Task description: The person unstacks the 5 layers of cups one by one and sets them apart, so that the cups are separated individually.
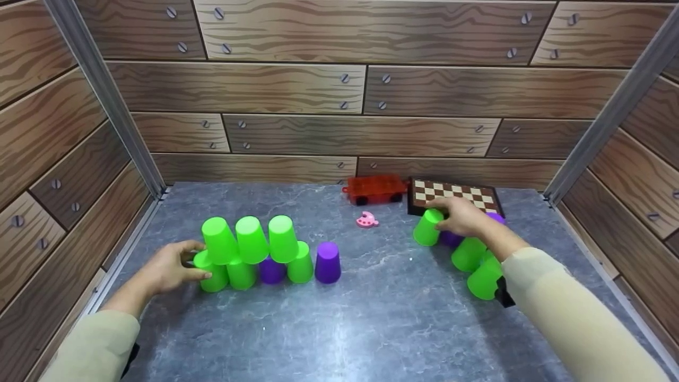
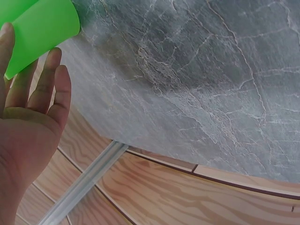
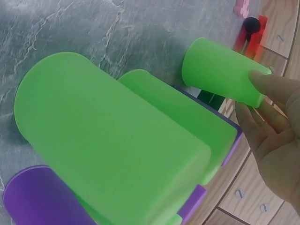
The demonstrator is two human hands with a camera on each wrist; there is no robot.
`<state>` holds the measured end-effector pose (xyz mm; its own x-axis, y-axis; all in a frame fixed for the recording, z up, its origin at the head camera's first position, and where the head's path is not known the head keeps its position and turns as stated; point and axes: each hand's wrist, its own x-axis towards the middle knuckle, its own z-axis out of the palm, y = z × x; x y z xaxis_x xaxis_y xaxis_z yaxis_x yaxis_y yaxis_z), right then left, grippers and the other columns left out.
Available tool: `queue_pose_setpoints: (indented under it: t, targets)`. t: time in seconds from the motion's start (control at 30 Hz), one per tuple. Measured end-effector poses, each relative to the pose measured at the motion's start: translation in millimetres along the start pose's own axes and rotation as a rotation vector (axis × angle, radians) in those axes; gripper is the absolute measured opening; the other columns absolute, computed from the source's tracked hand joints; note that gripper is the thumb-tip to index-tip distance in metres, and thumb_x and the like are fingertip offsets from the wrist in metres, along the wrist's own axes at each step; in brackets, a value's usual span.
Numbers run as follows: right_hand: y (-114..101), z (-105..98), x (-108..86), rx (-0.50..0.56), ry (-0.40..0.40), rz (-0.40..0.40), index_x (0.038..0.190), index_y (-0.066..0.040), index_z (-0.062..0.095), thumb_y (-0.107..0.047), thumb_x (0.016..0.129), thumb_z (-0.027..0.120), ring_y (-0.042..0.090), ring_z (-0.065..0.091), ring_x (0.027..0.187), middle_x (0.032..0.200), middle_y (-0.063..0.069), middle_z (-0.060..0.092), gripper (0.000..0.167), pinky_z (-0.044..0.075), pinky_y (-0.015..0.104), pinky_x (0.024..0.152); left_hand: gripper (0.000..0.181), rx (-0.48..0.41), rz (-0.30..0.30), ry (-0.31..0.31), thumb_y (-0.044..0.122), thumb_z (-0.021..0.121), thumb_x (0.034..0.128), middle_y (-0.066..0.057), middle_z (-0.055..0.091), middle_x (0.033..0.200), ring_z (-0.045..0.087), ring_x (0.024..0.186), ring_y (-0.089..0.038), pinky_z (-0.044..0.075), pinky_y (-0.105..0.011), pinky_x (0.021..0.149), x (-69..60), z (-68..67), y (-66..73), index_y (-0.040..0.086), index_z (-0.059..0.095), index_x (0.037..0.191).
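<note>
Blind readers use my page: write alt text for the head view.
A person's right hand grips a green cup beside more cups; the left hand holds the lower-left cup of a two-tier green-and-purple row. Behind are a red toy wagon and a checkered board.

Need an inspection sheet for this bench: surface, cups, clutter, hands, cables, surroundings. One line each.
Surface: grey marbled tabletop, glare toward the front.
Job's things: at left, three green cups top a lower row of green and purple cups; the purple cup at its right end bears nothing. More cups at right.
Clutter: red toy wagon, pink toy, checkered board, toward the back.
Grippers: left hand at the leftmost lower green cup, grip unclear; right hand pinches a green cup.
Cables: nothing seen.
Surroundings: wood-patterned walls, metal corner posts.
</note>
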<state>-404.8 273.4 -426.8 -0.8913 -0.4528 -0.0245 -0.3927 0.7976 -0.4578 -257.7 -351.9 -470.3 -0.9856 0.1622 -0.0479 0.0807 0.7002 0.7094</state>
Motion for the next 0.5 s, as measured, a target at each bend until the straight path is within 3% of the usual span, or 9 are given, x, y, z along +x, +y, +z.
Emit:
queue_pose_setpoints:
  t: [0.27,0.4,0.5]
  targets:
    - [-18.0,-21.7,-6.4,-0.027,0.066,-0.021,0.145,0.004,0.06,-0.002,0.093,0.076,0.05,0.058,0.131,0.14,0.028,0.064,0.054,0.048,0.063,0.108,0.062,0.014,0.004,-0.003,0.015,0.092,0.086,-0.03,0.069,0.127,0.067,0.117,-0.047,0.06,-0.054,0.093,1.2,-0.8,-0.7,-0.008,0.06,0.135]
    - [-48.7,-26.5,-4.6,-0.028,0.141,-0.084,0.142,-0.001,0.064,-0.009,0.094,0.079,0.044,0.065,0.121,0.139,0.023,0.066,0.052,0.053,0.059,0.103,0.064,0.017,0.003,-0.004,0.016,0.091,0.0862,-0.03,0.069,0.127,0.067,0.118,-0.047,0.059,-0.056,0.095,0.5,-0.7,-0.3,-0.009,0.06,0.136]
    - [-82.2,-19.2,0.1,0.017,0.176,-0.171,0.139,-0.004,0.068,-0.013,0.092,0.083,0.037,0.068,0.118,0.136,0.017,0.069,0.05,0.055,0.054,0.101,0.065,0.025,0.0,-0.008,0.017,0.091,0.0864,-0.032,0.068,0.129,0.066,0.119,-0.049,0.059,-0.057,0.095,0.3,0.0,-0.6,-0.009,0.059,0.137]
